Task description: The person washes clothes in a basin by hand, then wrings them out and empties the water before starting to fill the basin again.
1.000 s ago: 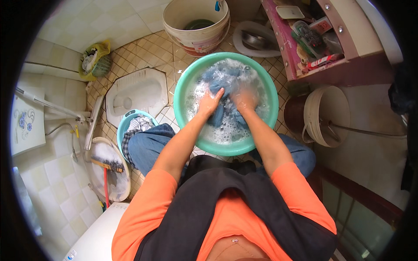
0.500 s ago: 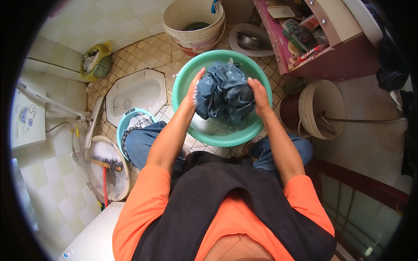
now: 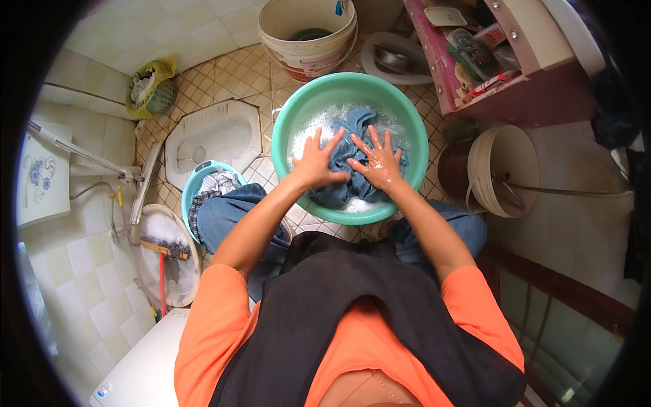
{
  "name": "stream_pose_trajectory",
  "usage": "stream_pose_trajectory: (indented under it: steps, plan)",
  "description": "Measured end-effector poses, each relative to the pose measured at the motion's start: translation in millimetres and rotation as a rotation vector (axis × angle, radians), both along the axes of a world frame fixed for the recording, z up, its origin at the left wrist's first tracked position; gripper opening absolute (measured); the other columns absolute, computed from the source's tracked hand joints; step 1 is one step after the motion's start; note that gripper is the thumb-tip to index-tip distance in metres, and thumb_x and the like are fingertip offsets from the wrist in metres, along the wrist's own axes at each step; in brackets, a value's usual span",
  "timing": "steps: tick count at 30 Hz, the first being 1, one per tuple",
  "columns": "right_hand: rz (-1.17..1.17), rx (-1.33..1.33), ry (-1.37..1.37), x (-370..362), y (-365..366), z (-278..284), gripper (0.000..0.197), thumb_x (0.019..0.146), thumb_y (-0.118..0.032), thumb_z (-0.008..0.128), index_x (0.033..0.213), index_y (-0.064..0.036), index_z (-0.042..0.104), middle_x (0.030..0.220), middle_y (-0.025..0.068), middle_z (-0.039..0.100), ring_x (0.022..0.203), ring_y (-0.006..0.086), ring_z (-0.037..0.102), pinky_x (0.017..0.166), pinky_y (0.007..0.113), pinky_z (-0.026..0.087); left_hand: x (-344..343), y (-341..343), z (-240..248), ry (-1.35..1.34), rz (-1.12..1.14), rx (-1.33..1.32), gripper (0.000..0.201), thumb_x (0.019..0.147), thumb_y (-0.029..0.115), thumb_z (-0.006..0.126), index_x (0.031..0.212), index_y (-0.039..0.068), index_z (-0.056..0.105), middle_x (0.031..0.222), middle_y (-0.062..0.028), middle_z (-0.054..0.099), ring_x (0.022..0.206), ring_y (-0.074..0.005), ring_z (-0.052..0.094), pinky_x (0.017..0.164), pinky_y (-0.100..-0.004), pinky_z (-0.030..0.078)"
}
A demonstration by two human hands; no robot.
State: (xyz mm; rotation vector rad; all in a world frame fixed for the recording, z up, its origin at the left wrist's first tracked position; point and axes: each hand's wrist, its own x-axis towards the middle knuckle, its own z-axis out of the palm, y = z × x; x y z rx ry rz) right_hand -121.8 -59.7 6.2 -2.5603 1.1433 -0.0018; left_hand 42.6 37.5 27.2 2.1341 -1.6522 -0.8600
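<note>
A wet blue garment [image 3: 359,122] lies bunched in the soapy water of a round green basin [image 3: 285,129] on the floor before me. White suds ring the cloth. Over the garment's left side, my left hand [image 3: 316,163] is spread, its fingers apart and pointing away from me. My right hand [image 3: 380,161] also has its fingers splayed, above the middle of the cloth, with foam on its back. Neither hand grips anything. Whether the palms press on the cloth or hover just over it, I cannot tell.
Beyond the basin stands a white bucket [image 3: 308,57]. Left are a squat toilet [image 3: 237,129], a blue tub of clothes [image 3: 191,197], and a pale basin [image 3: 196,275] with a red-handled brush [image 3: 163,278]. A cream bucket [image 3: 478,166] and a pink cabinet [image 3: 515,95] are at right.
The garment has gone from between my raised hands down into the sudsy water. Both hands have let go, moved closer together and spread their fingers over it.
</note>
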Motion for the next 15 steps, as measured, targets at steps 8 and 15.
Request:
stream_pose_trajectory:
  steps: [8, 15]
  plan:
    - [-0.064, 0.100, 0.045, 30, -65, -90, 0.049, 0.076, -0.045, 0.056, 0.116, -0.0168, 0.055, 0.116, 0.0191, 0.053, 0.093, 0.0366, 0.058, 0.082, 0.046, 0.045, -14, -54, -63, 0.148, 0.126, 0.130, 0.068, 0.074, 0.039, 0.058, 0.135, 0.023, 0.033, 0.124, -0.0191, 0.048, 0.110, -0.0367, 0.049, 0.087, -0.0438, 0.044]
    - [-0.371, 0.216, 0.000, 69, -110, -115, 0.043, 0.078, -0.043, 0.056, 0.093, -0.0037, 0.065, 0.098, 0.0213, 0.061, 0.091, 0.0359, 0.059, 0.082, 0.043, 0.045, 35, -82, -127, 0.122, 0.042, 0.137, 0.044, 0.083, 0.034, 0.051, 0.116, 0.005, 0.054, 0.112, -0.0173, 0.057, 0.102, -0.0288, 0.055, 0.087, -0.0389, 0.043]
